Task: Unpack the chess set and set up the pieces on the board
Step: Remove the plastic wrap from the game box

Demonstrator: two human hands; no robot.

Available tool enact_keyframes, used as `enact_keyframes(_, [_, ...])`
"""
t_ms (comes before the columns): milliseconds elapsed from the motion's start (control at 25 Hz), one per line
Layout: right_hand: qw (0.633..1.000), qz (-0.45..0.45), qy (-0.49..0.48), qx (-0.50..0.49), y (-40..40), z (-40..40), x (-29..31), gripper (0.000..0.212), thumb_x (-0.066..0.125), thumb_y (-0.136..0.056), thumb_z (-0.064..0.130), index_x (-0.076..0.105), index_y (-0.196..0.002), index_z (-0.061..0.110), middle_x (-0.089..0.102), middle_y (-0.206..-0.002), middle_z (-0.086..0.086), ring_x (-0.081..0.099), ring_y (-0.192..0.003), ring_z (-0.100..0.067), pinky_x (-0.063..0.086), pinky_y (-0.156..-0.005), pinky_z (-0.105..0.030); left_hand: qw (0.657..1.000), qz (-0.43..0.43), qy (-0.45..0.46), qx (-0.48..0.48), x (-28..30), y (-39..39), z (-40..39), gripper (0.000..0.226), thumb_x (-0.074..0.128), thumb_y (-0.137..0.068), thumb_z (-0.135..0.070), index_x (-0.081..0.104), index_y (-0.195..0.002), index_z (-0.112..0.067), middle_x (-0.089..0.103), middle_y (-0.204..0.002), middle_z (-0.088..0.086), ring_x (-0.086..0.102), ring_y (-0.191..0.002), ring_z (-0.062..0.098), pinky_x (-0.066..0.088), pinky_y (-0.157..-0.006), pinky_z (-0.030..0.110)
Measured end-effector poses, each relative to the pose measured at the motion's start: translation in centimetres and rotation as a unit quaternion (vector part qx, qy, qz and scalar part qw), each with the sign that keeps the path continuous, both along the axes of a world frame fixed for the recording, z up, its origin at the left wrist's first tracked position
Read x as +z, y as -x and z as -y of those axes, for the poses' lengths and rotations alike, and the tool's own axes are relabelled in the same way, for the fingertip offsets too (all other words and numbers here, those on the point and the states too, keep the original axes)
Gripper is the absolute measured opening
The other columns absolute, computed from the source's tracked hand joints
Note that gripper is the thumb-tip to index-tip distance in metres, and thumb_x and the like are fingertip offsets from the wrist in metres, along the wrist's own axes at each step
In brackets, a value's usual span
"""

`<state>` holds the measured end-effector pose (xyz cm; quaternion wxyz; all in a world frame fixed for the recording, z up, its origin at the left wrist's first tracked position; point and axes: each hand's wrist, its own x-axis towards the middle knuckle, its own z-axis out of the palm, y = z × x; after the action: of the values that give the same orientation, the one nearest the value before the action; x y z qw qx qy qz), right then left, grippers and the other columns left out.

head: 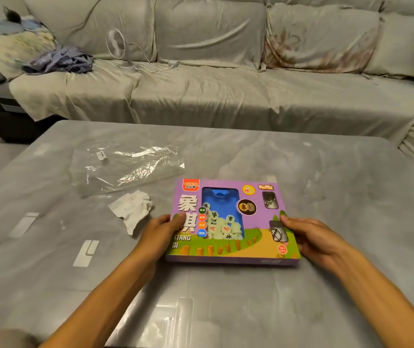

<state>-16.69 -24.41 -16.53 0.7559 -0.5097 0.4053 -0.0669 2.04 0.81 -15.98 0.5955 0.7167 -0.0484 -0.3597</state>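
Both hands — left hand [162, 228], right hand [310, 237] — grip the chess box [228, 222] lying flat, long axis left-right.

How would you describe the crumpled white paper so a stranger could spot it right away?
On the grey table in front of the sofa, look just left of the purple chess box. The crumpled white paper lies below the clear plastic bag; unlike that flat see-through bag, it is opaque and wadded.

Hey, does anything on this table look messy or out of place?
Yes: a crumpled tissue and an empty plastic bag lie loose on the table, left of the box. The box itself looks intact.
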Motion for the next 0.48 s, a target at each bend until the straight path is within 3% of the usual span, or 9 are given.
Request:
enact_keyframes(200, [0.998, -0.034, 0.03, -0.054, -0.5, -0.6, 0.7, 0.039, 0.077, -0.068, 0.012, 0.064, -0.1, -0.007, 0.072, -0.087, -0.023, 0.071, -0.064, -0.028, 0.06, -0.057, -0.038, 0.998, 0.05, -0.02, -0.01, -0.4, 0.2, 0.1, 0.019, 0.061, -0.092, -0.034, 0.064, -0.098, -0.016, 0.075, -0.083, -0.001, 0.073, -0.073, 0.017, 0.056, -0.067, 0.031])
enact_keyframes(280, [0.983, -0.074, 0.137, -0.092, -0.7, -0.8, 0.5, 0.041, 0.084, -0.067, 0.018, 0.061, -0.096, -0.002, 0.073, -0.082, -0.018, 0.07, -0.063, -0.026, 0.059, -0.058, -0.037, 0.998, 0.056, -0.025, -0.012, -0.3, 0.1, 0.2, 0.018, 0.061, -0.091, -0.035, 0.064, -0.097, -0.018, 0.075, -0.083, -0.002, 0.073, -0.072, 0.016, 0.055, -0.065, 0.029])
enact_keyframes(400, [0.901, -0.188, 0.38, -0.088, -0.6, -1.2, 0.7, 0.053, 0.088, -0.059, 0.044, 0.053, -0.09, 0.017, 0.066, -0.081, 0.004, 0.066, -0.071, -0.018, 0.051, -0.063, -0.034, 0.997, 0.068, -0.024, -0.016, -0.3, 0.3, 0.3, 0.017, 0.061, -0.09, -0.036, 0.063, -0.096, -0.021, 0.074, -0.084, -0.004, 0.072, -0.071, 0.014, 0.055, -0.064, 0.027])
enact_keyframes(480, [0.877, -0.204, 0.429, -0.07, -0.1, -1.6, 1.2, 0.053, 0.084, -0.061, 0.052, 0.052, -0.091, 0.021, 0.063, -0.081, 0.009, 0.062, -0.073, -0.014, 0.045, -0.06, -0.03, 0.996, 0.083, -0.024, -0.019, -0.5, 0.3, 0.4, 0.015, 0.061, -0.09, -0.037, 0.062, -0.095, -0.023, 0.074, -0.085, -0.004, 0.072, -0.071, 0.013, 0.056, -0.065, 0.028])
